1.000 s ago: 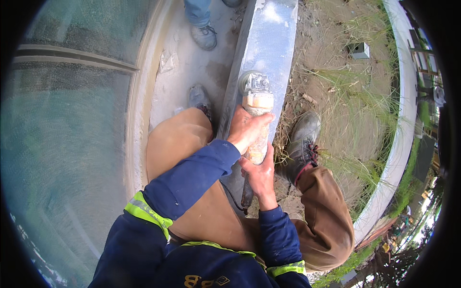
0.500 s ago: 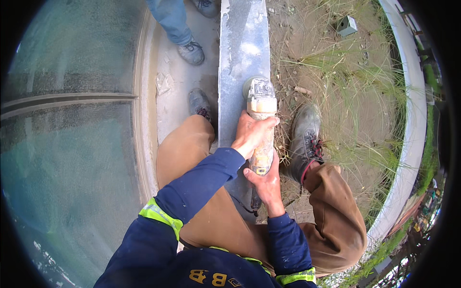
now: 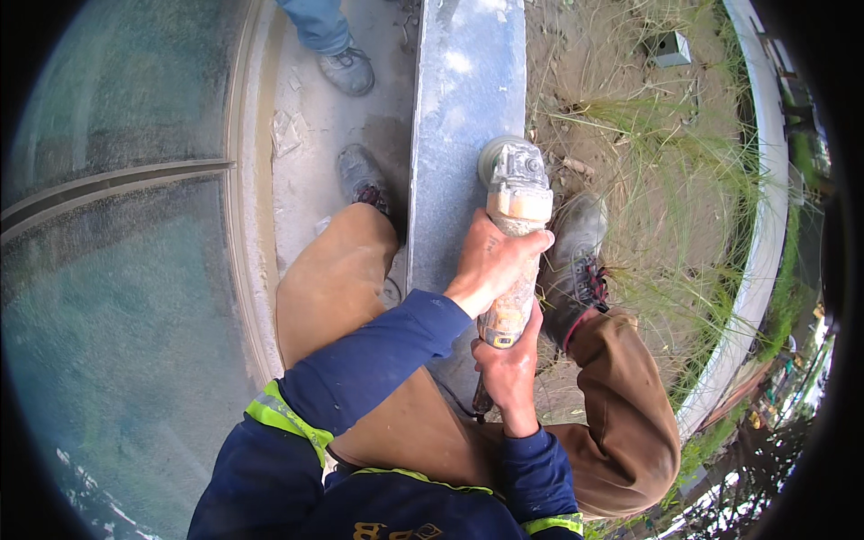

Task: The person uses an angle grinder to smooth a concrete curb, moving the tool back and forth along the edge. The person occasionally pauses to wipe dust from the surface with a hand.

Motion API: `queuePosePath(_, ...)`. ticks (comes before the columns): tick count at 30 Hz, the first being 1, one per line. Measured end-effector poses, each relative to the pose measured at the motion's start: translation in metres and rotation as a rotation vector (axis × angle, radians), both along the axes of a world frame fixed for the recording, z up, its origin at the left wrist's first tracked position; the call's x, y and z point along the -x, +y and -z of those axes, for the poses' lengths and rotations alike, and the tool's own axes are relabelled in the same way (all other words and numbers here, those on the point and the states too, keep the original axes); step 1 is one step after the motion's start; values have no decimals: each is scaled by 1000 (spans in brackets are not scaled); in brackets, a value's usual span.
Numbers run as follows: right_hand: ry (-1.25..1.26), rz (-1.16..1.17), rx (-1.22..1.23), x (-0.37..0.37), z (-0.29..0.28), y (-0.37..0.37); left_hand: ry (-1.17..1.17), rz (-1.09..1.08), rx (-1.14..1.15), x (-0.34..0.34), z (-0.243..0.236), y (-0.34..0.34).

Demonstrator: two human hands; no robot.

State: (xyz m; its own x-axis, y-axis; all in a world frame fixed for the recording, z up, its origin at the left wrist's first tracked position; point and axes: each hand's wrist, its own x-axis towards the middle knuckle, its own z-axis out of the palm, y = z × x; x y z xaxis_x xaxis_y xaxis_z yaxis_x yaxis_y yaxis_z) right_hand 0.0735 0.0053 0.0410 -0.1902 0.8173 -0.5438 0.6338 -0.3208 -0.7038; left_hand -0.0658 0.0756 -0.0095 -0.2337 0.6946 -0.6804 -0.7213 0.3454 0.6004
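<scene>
Angle grinder (image 3: 520, 205) lies over the right edge of the grey slab (image 3: 463, 108), long axis roughly along it. Left hand (image 3: 495, 263) clamped around its body, nearer the disc (image 3: 488, 162); right hand (image 3: 510, 373) clamped at its rear. Disc ahead of both.

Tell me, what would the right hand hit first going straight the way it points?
The right hand would probably meet the left hand, farther up the grinder both hold, though depth is unclear.
</scene>
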Motion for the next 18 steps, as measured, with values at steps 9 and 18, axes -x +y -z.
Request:
queuePosePath(9, 22, 194, 123, 6, -22, 15, 59, 71, -226, -24, 8, 14)
queuePosePath(18, -14, 129, 97, 11, -20, 20, 10, 45, -60, -11, 0, 14)
